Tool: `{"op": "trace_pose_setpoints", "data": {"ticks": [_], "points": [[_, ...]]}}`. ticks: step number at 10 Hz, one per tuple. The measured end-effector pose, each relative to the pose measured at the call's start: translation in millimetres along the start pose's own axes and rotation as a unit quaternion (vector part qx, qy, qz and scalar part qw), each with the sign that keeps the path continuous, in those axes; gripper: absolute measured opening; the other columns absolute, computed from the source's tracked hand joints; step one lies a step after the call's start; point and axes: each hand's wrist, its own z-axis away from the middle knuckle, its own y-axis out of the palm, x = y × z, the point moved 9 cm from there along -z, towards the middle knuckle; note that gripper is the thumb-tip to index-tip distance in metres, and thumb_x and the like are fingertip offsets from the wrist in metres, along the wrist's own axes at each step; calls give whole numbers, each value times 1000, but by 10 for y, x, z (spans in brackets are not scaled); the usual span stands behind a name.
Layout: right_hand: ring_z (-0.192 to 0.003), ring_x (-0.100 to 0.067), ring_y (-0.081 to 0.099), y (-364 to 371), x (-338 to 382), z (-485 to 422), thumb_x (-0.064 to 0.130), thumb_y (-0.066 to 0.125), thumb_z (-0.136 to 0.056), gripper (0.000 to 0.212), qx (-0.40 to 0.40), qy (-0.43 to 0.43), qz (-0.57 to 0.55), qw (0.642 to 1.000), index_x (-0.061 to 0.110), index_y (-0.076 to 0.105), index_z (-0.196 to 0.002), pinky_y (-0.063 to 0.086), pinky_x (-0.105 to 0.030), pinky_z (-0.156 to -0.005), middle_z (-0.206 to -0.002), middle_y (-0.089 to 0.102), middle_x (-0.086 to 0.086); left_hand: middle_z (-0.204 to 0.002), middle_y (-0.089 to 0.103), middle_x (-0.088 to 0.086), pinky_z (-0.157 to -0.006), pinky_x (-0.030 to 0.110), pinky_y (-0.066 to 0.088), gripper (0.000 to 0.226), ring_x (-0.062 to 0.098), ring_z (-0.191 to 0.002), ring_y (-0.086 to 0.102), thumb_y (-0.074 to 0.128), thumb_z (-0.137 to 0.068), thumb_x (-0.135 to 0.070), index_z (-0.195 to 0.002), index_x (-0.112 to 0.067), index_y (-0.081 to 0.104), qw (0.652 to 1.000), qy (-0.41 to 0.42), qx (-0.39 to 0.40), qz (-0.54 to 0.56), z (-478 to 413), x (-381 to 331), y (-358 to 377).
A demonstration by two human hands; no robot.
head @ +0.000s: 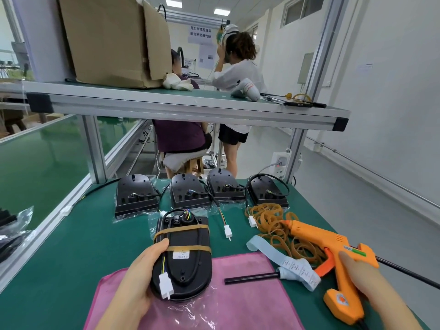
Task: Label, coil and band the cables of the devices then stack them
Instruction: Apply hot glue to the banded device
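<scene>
My left hand (pixel 137 279) grips a black device (pixel 183 256) by its left side, above a pink cloth (pixel 250 301). Two brown rubber bands cross the device, a small white label sits at its middle, and its cable with a white connector (pixel 165 285) lies coiled on top. My right hand (pixel 364 279) holds the handle of an orange glue gun (pixel 333 256). Further back, several black devices (pixel 137 196) stand in a row with loose cables. A heap of brown rubber bands (pixel 269 217) and a strip of labels (pixel 292 265) lie between them and the gun.
A black glue stick (pixel 251 277) lies on the cloth's right edge. An aluminium shelf (pixel 190 108) spans overhead, holding a cardboard box (pixel 112 39). A conveyor (pixel 35 160) runs on the left. Two people are beyond the bench. A power strip (pixel 282 163) hangs on the right post.
</scene>
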Motion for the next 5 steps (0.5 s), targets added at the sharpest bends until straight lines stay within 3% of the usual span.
{"op": "trace_pose_setpoints", "data": {"ticks": [1, 2, 3, 4, 5], "points": [[-63, -11, 54, -2, -20, -108, 12, 40, -102, 29, -25, 34, 29, 999, 19, 55, -78, 48, -17, -63, -74, 55, 0, -107, 73, 17, -96, 55, 50, 38, 37, -101, 69, 69, -80, -30, -112, -9, 68, 1000, -15, 2, 8, 31, -5, 32], [-57, -15, 47, 11, -6, -137, 5, 43, -100, 33, -52, 38, 3, 998, 12, 52, -69, 50, -20, -59, -67, 50, -4, -105, 73, 19, -97, 56, 49, 39, 38, -101, 68, 69, -82, -29, -113, -7, 68, 1000, -24, 1, 17, 60, -17, 59], [-70, -15, 62, -6, -47, -70, 16, 37, -104, 28, -45, 14, -141, 989, 15, 58, -86, 56, -30, -76, -81, 61, -5, -106, 73, 19, -98, 56, 49, 41, 38, -102, 68, 70, -81, -29, -115, -6, 68, 999, -22, -6, 24, 67, -41, 57], [-82, -10, 65, -10, -43, 17, 26, 33, -104, 25, -32, -15, -175, 984, 23, 56, -96, 56, -19, -66, -97, 62, 1, -104, 73, 18, -95, 55, 51, 37, 37, -99, 69, 69, -84, -29, -114, -7, 68, 999, -28, -9, 25, 84, -57, 74], [-71, -2, 69, -33, -76, -51, 25, 33, -104, 24, -37, -18, -167, 985, 25, 56, -96, 55, -15, -62, -97, 61, 3, -103, 74, 18, -94, 53, 52, 35, 36, -97, 70, 67, -86, -29, -113, -6, 68, 999, -34, -11, 23, 98, -45, 73]]}}
